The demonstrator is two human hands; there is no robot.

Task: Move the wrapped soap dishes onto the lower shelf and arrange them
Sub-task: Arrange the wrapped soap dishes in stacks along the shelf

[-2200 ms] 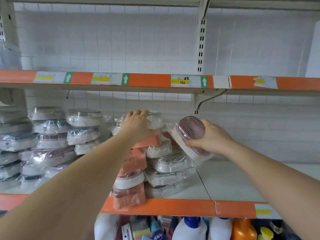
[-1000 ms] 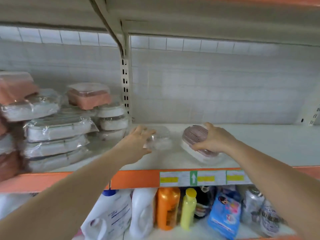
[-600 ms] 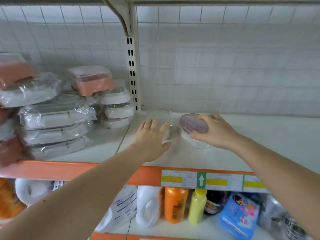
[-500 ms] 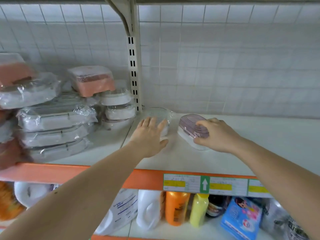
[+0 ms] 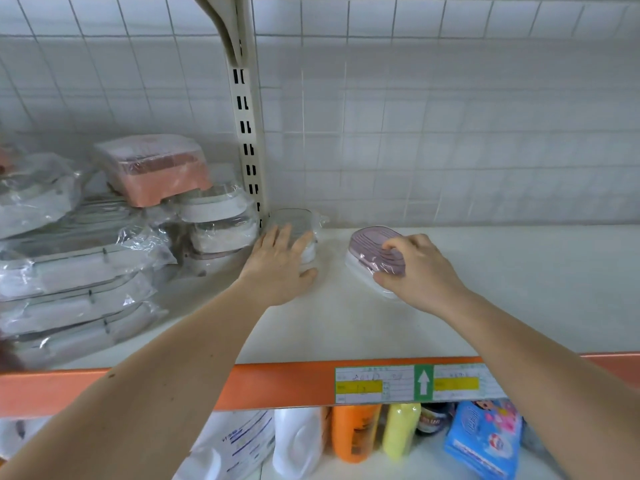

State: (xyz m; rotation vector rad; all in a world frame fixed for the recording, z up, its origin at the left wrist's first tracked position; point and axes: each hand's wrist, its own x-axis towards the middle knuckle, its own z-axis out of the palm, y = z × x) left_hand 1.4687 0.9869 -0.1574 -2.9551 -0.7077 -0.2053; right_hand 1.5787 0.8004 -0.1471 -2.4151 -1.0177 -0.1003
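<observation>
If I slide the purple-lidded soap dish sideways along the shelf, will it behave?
Probably slides easily: the purple-lidded soap dish sits flat on the smooth white shelf in glossy wrap. Likely light and rigid, since the right hand manages it alone. The wrap may slip under your grip.

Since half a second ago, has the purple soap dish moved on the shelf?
Cannot tell: the purple soap dish sits right of the upright post as before, and the camera moved.
</observation>
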